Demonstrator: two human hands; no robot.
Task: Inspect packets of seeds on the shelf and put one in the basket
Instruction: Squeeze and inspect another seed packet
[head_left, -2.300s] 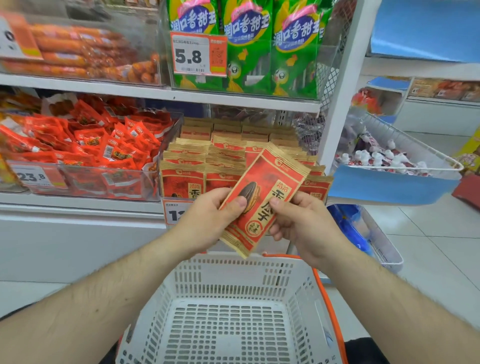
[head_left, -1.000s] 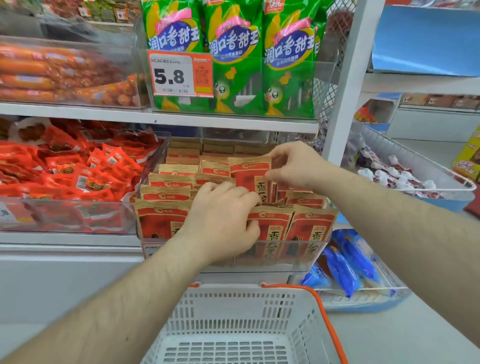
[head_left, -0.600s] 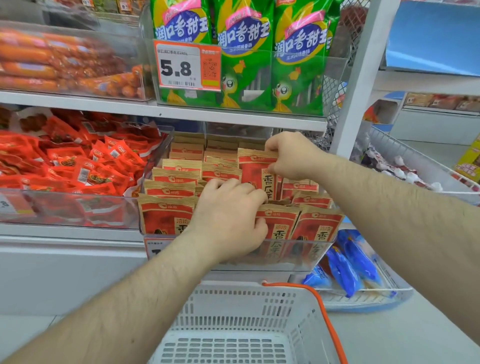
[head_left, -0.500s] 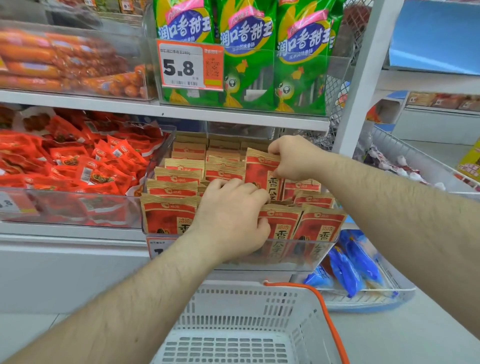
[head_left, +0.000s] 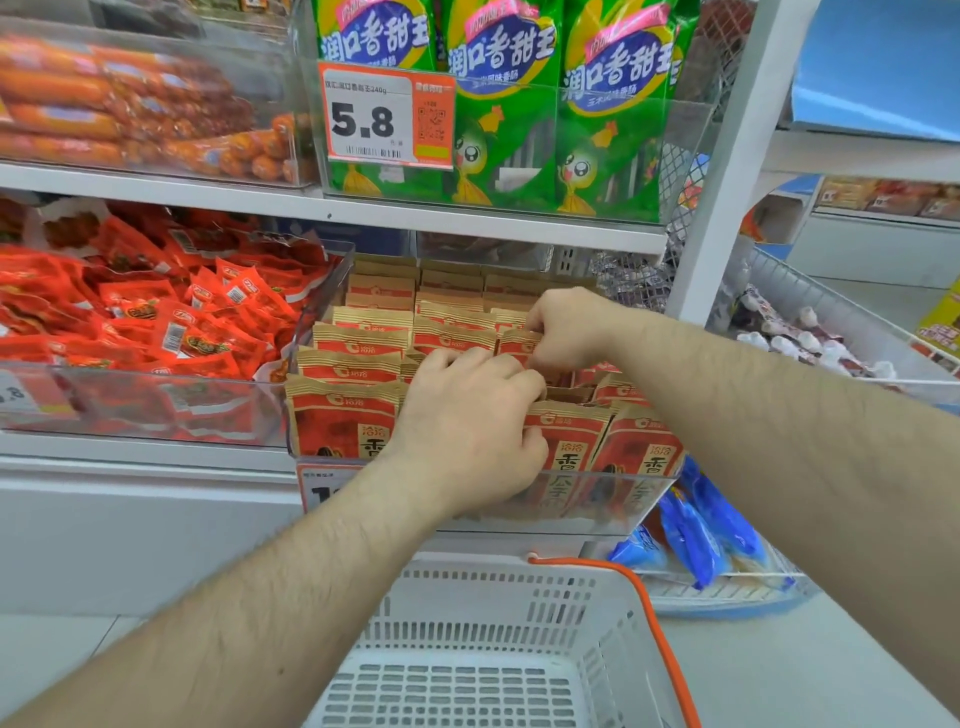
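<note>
Both hands have gone from holding one seed packet above the basket (head_left: 498, 613) to reaching into the clear tray of seed packets (head_left: 358, 410) on the shelf (head_left: 467, 223). Just behind the front row, the right hand (head_left: 566, 330) pinches the top edge of a packet (head_left: 517, 343) with curled fingers, while the left hand (head_left: 467, 431) curls its fingers over the front packets. As far as I can judge, inspection is under way, and the basket below the tray shows no packet yet.

white shelf (head_left: 156, 452), middle tier: clear bin (head_left: 613, 499) with upright rows of seed packets (head_left: 337, 426); left of it, touching, clear tray (head_left: 130, 405) heaped with red snack packs (head_left: 156, 322). upper tier: sausages (head_left: 104, 104), green packs (head_left: 498, 104).
</note>
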